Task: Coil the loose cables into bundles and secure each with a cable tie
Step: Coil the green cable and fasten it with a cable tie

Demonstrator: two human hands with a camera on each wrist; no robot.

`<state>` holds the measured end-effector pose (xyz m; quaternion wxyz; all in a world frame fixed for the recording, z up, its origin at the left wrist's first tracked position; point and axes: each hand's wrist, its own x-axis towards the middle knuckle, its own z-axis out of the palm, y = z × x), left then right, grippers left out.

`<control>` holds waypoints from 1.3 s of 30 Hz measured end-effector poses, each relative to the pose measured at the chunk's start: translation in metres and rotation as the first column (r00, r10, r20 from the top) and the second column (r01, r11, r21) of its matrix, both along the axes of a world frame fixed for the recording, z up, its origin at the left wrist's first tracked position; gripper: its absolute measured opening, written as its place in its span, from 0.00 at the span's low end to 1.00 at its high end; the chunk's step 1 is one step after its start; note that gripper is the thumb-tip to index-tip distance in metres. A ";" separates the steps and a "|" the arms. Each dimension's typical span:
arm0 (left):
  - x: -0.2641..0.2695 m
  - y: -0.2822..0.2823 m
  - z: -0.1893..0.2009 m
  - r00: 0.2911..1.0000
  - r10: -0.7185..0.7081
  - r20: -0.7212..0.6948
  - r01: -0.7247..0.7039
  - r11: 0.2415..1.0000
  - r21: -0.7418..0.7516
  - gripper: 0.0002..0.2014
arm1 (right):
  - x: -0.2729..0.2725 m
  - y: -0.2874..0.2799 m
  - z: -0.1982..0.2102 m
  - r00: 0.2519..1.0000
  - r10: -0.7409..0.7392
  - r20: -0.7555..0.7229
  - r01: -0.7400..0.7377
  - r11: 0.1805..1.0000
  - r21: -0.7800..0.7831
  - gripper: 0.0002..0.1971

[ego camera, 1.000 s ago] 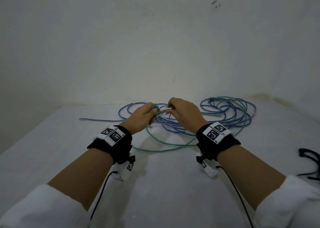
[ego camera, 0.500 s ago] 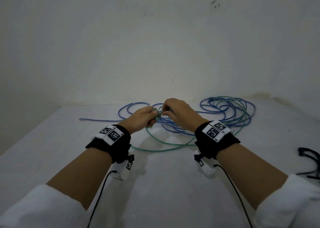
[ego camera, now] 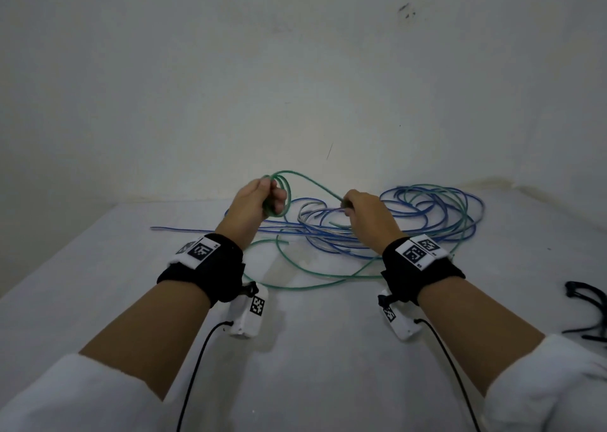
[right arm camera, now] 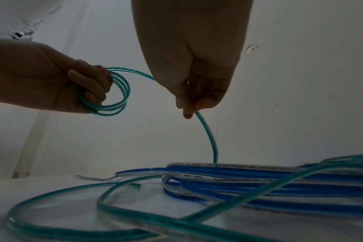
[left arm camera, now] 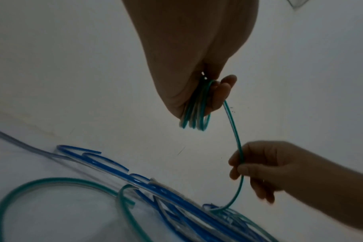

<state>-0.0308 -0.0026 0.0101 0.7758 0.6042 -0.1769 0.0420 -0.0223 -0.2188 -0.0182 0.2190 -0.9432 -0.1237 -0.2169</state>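
Observation:
My left hand is raised above the table and grips a small coil of green cable, several loops wide. From the coil the green cable arcs over to my right hand, which pinches it between thumb and fingers. Below that pinch the cable drops to the table into the loose tangle. A blue cable lies in wide loops on the table, mixed with the loose length of green cable.
The white table meets a white wall behind the cables. Black cable ties lie at the right edge of the table. Wrist-camera leads hang under both forearms.
Both hands rose off the table and drew apart. The left hand lifted the green coil up and left, while the right slid along the cable to the right.

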 end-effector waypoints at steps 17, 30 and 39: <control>0.013 -0.007 -0.023 0.949 0.069 0.307 -0.245 0.772 0.586 0.08 | -0.018 0.023 0.017 0.940 0.342 0.013 -0.342 0.939 0.023 0.05; 0.004 -0.015 -0.023 0.945 -0.068 0.321 -0.160 0.759 0.631 0.11 | -0.014 0.025 0.021 0.928 0.331 0.171 -0.308 0.939 -0.152 0.06; 0.001 -0.014 -0.020 0.955 -0.131 0.267 -0.072 0.769 0.635 0.12 | -0.017 0.026 0.023 0.941 0.314 0.127 -0.309 0.949 -0.055 0.06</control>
